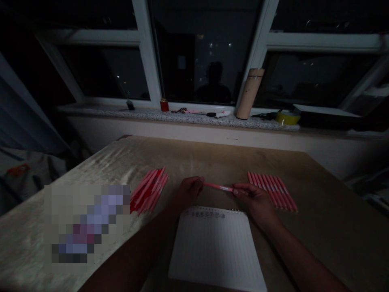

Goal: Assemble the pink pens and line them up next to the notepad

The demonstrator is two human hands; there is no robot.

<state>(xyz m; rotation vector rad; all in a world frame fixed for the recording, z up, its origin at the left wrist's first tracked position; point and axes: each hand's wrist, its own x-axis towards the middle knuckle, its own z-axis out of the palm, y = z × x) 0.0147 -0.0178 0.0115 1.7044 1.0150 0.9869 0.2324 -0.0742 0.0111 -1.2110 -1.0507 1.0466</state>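
Observation:
Between my two hands a pink pencil (217, 186) is held level above the far edge of a lined notepad (217, 247). My left hand (192, 190) pinches its left end, and my right hand (252, 196) grips the right end between thumb and fingers. A white label shows near its middle. To the left lies a loose pile of pink pencils (152, 188) on something red. On the right, several more pink pencils (273, 192) lie side by side in a slanted row, close to my right hand.
A blurred-out patch (91, 223) covers something on the left of the table (197, 156). Behind, the stone windowsill (146, 115) bears a tan flask (250, 93), a small red jar (164, 105), yellow tape (287, 118) and a dark box (328, 117).

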